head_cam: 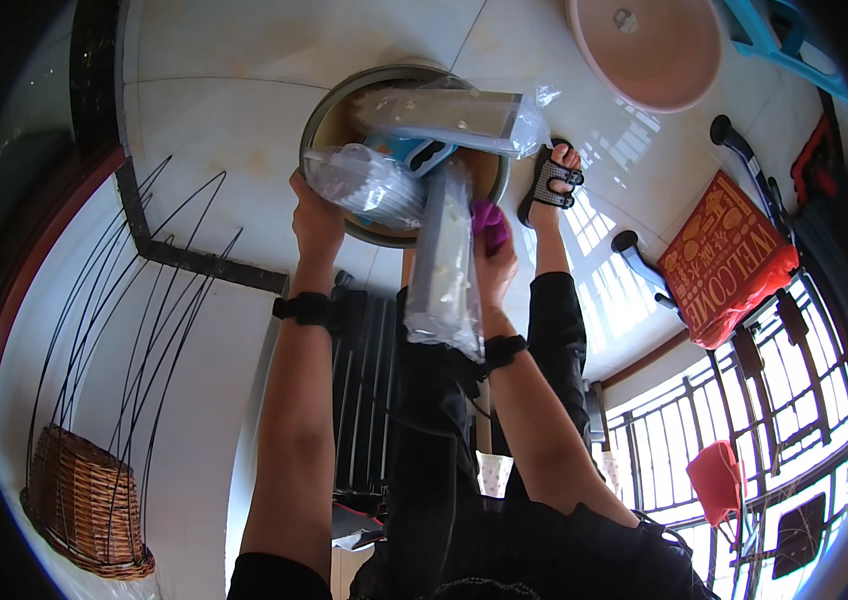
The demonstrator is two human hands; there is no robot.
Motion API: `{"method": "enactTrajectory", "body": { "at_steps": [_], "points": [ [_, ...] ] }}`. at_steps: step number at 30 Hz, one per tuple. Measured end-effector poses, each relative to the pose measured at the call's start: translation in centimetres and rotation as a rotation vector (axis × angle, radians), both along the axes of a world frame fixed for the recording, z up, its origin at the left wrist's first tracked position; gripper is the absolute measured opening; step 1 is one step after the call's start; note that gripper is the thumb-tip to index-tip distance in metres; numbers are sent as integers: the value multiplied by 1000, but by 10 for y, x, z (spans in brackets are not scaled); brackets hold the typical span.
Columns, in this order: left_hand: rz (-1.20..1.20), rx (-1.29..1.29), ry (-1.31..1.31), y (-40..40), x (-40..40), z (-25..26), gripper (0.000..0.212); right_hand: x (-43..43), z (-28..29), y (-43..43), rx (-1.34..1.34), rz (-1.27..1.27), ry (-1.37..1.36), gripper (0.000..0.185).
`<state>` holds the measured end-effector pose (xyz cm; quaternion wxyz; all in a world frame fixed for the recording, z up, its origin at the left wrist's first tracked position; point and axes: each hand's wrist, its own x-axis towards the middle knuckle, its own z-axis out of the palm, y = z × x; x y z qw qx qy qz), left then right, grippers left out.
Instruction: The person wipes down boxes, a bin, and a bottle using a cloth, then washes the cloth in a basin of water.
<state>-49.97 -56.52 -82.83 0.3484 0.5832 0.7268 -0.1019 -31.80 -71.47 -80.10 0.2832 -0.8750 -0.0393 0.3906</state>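
Before me is a round basin (500, 180) with a grey rim and a brownish inside. My left hand (317, 225) grips its left rim. My right hand (497, 262) holds a bunched purple cloth (490, 225) at the lower right rim; whether it also grips the rim is hidden. Across the basin's top lies a long flat item in clear plastic (446, 112). A second long, pale plastic-wrapped item (443, 262) leans over the near rim beside my right hand. A clear bag of white ribbed things (368, 184) rests at the left. Between them sits a blue item with a dark handle opening (424, 156).
A pink tub (649, 52) and blue plastic stool (791, 52) stand on the tiled floor. My sandalled foot (555, 180) is right of the basin. A red bag with writing (728, 262) is at right. Left, a wicker basket (86, 495) has tall wires. Black radiator-like bars (364, 390) stand below.
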Motion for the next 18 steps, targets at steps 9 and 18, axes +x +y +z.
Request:
{"method": "enactTrajectory", "body": {
  "at_steps": [9, 18],
  "points": [
    [43, -89, 36, 1, 2, 2, 50, -24, -22, -16, -168, 78, 119, 50],
    [947, -171, -603, -43, 56, 3, 38, 79, -9, 104, -63, 394, -206, 40]
  ]
}}
